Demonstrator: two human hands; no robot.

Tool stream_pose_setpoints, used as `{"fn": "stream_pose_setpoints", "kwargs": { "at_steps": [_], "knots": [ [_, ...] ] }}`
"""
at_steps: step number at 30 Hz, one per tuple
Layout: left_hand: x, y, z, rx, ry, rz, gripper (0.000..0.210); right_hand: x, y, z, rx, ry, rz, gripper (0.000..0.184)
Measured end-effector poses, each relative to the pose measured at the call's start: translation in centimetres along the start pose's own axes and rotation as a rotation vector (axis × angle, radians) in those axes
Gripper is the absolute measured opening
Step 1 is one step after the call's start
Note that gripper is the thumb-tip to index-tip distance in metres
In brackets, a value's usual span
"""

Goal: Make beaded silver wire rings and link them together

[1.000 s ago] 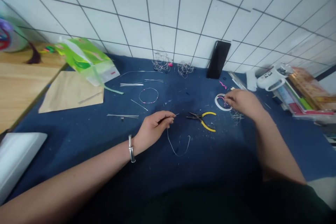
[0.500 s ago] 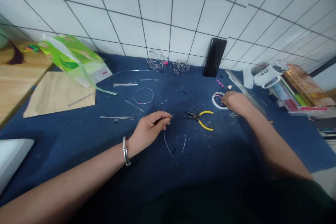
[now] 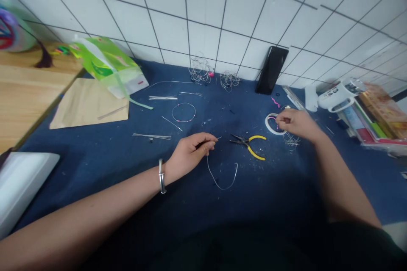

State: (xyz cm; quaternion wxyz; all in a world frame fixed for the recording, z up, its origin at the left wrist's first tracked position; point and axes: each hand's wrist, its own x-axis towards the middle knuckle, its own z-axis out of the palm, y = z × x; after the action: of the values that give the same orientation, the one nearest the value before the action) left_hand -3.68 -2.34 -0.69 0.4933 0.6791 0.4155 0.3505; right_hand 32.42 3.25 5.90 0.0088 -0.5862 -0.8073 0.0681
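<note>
My left hand (image 3: 194, 154), with a silver bangle (image 3: 162, 176) at its wrist, pinches a thin silver wire (image 3: 223, 189). The wire hangs below the fingers in a U-shaped curve, and a short end sticks out past the fingertips. Over a white ring-shaped dish (image 3: 269, 126) with small pink pieces inside, my right hand (image 3: 295, 123) has thumb and fingers pressed together; what they hold is too small to make out. Between the hands lie pliers (image 3: 243, 141) with yellow handles, jaws pointing left. Short metal pins (image 3: 291, 140) lie in a heap just below the dish.
Beaded wire loop (image 3: 183, 112) and straight wire bundles (image 3: 163, 98) lie on the blue cloth at left. Tangled wire (image 3: 200, 72) and a leaning phone (image 3: 272, 70) stand by the tiled wall. A mug (image 3: 335, 97) and books (image 3: 378, 114) are at right, a green packet (image 3: 104, 61) at left.
The whole view has shifted, so things appear farther right. My right hand has lifted slightly from the dish, its fingertips now showing pinched. My left hand keeps its hold on the wire.
</note>
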Motion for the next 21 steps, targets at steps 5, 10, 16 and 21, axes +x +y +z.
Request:
{"fn": "stream_pose_setpoints", "kwargs": {
  "at_steps": [5, 10, 16, 21],
  "knots": [
    [-0.2, 0.4, -0.1, 0.032, 0.006, 0.035, 0.018, -0.9, -8.8, 1.1, 0.780, 0.139, -0.208, 0.009],
    [-0.6, 1.3, -0.5, 0.092, 0.032, 0.146, 0.017, 0.0, -15.2, 3.8, 0.971, 0.101, -0.261, 0.006],
    [-0.7, 1.5, -0.7, 0.134, 0.022, 0.216, 0.017, 0.2, -16.4, 5.7, 0.912, 0.234, -0.202, 0.007],
    [-0.7, 1.3, -0.5, 0.170, 0.002, 0.226, 0.018, -0.2, -16.4, 6.0, 0.784, 0.334, -0.224, 0.007]
  ]
}}
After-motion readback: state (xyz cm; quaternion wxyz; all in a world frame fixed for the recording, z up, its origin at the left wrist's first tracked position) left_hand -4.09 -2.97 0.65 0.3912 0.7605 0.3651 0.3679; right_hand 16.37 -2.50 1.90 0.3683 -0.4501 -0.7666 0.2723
